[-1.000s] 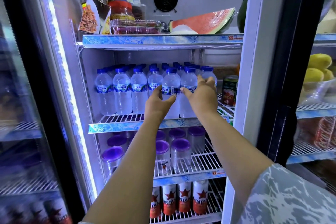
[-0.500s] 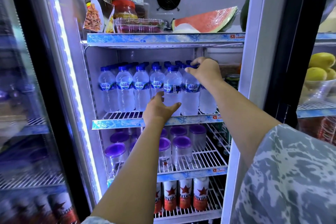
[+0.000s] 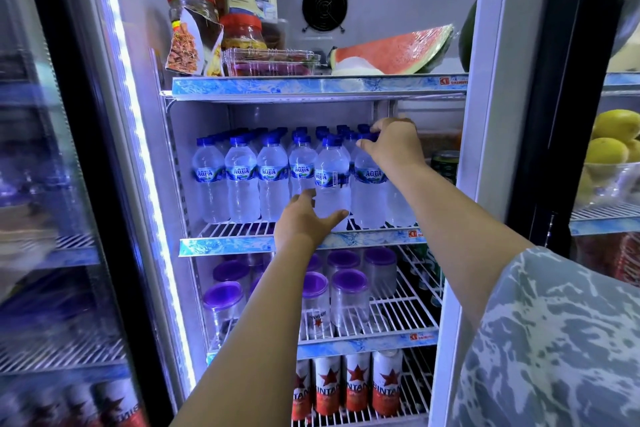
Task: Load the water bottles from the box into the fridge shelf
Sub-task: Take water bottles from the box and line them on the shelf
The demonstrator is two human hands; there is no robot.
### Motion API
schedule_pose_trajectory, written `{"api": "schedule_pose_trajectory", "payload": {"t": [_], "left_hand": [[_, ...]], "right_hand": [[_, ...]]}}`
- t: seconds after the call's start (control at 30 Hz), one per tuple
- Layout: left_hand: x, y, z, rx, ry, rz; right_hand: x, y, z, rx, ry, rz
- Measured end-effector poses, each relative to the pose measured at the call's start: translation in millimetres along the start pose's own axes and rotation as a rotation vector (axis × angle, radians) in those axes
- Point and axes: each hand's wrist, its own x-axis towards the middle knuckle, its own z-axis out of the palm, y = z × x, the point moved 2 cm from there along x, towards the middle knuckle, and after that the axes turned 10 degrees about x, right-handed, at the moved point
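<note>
Obs., head view. Fridge shelf [image 3: 242, 246], second from top: water bottles [image 3: 242, 180] stand upright in packed rows, front row nearly the full width, more blue caps visible behind.

Left hand [image 3: 304, 222]: grip curled round the lower body of the fifth bottle [image 3: 331, 180] in the front row, thumb on its right side, fingers mostly hidden behind it. Its base sits at the shelf's front edge.

Right hand [image 3: 393, 146]: fingers bent down over the blue cap of the next bottle [image 3: 369, 191], just right of the left grip; grip looks closed on the cap, though the fingertips are partly hidden.

Progress (judgement): loading looks near done. Shelf is almost full; what remains seems to be seating and aligning these last two bottles. Right of the right grip, a dark can [image 3: 445, 163] stands near the side wall, so little room is left. Box is out of view; cannot tell if bottles remain in it.

Surface: white wire rack with a blue printed front strip. Above the grips, a shelf with jars [image 3: 194, 17] and a wrapped watermelon slice [image 3: 391, 52]. Below the grips, purple-lidded cups [image 3: 349, 302], then red-star cans [image 3: 356, 385]. Fridge door stands open at left; a second fridge with yellow fruit [image 3: 616, 135] at right.
</note>
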Motion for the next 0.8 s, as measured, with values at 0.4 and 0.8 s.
{"api": "schedule_pose_trajectory", "payload": {"t": [0.4, 0.8], "left_hand": [[-21.6, -24.6, 5.1, 0.483, 0.114, 0.139], [-22.8, -25.8, 7.2, 0.470, 0.182, 0.151]], "right_hand": [[-3.9, -41.5, 20.8, 0.133, -0.234, -0.049], [11.7, -40.9, 16.3, 0.003, -0.269, -0.062]]}}
